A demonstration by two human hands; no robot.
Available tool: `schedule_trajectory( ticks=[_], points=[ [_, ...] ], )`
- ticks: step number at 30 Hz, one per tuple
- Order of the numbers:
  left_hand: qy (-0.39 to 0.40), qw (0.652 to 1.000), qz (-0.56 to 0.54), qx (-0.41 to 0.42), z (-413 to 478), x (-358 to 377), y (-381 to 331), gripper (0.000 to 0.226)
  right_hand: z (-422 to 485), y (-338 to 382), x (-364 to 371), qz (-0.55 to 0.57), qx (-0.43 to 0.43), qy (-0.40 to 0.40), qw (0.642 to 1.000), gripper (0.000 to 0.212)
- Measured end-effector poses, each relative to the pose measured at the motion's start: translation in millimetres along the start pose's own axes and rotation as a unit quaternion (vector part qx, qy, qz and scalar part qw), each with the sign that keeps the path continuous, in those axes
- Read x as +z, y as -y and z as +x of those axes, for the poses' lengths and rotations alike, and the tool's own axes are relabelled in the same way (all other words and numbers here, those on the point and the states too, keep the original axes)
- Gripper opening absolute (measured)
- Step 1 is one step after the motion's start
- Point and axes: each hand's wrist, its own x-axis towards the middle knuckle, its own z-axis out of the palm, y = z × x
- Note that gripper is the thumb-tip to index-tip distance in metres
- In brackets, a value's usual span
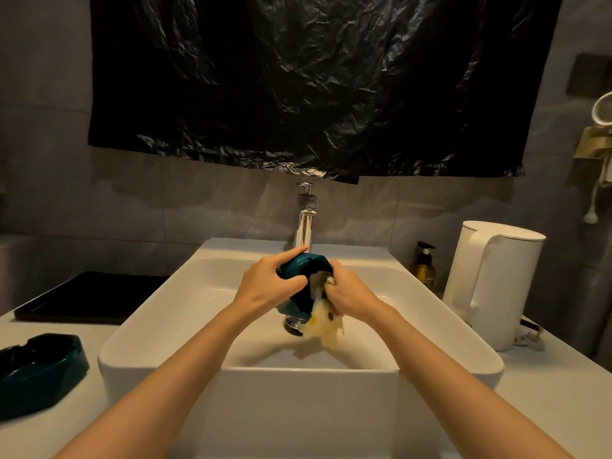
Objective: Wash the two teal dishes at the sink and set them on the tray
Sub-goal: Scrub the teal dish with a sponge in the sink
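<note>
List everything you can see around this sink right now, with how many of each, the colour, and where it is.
held dish: 1, teal, over the sink, under the faucet
counter dish: 1, teal, on the counter left of the sink
cloth: 1, pale yellow, against the held dish
tray: 1, black, back left of the counter
sink: 1, white, centre
faucet: 1, chrome, behind the sink
kettle: 1, white, right of the sink
pump bottle: 1, amber, beside the kettle
plastic sheet: 1, black, on the wall
left hand: 1, grips the held dish
right hand: 1, holds the cloth
</note>
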Motion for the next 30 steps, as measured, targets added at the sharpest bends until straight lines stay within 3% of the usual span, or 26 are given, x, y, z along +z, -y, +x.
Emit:
schedule_trajectory(
  ticks=[3, 7, 15, 17, 20, 22, 27, 30],
  points=[
    [0.001, 1.0, 0.008, -0.003, -0.3, -0.8, 2.4, 0.052, 1.1, -2.4, 2.4, -0.013, -0.008, 0.036, 0.999, 0.037],
    [0.021, 1.0, -0.021, -0.004, 2.5, 2.5, 1.9, 0.053, 3.6, -4.2, 1.8, -0.062, -0.021, -0.089, 0.994, 0.022],
    [0.025, 0.992, -0.124, 0.019, 1.2, 4.2, -5.8, 0.069, 7.0, -1.7, -1.2, 0.009, 0.015, -0.141, 0.99, 0.024],
    [-0.003, 0.993, -0.11, 0.034, 0.2, 3.2, -5.6, 0.07, 8.3, -0.4, -0.6, 0.063, 0.031, -0.108, 0.992, 0.019],
    [-0.054, 0.996, -0.06, 0.027, 0.5, -3.3, -0.8, 0.062, 4.6, 3.3, 3.2, 0.185, 0.052, 0.032, 0.981, 0.021],
    [-0.05, 0.998, -0.042, 0.018, 0.0, -5.6, 1.5, 0.061, 4.7, 4.3, 4.7, 0.17, 0.058, 0.07, 0.981, 0.027],
    [-0.023, 0.998, -0.055, 0.03, -1.4, 0.4, -2.7, 0.07, 5.8, 2.6, 2.6, 0.005, 0.009, -0.108, 0.994, 0.014],
    [-0.018, 0.997, -0.062, 0.03, -0.6, 1.9, -3.2, 0.07, 3.2, 2.6, 2.4, -0.019, -0.012, -0.139, 0.99, 0.018]
  ],
)
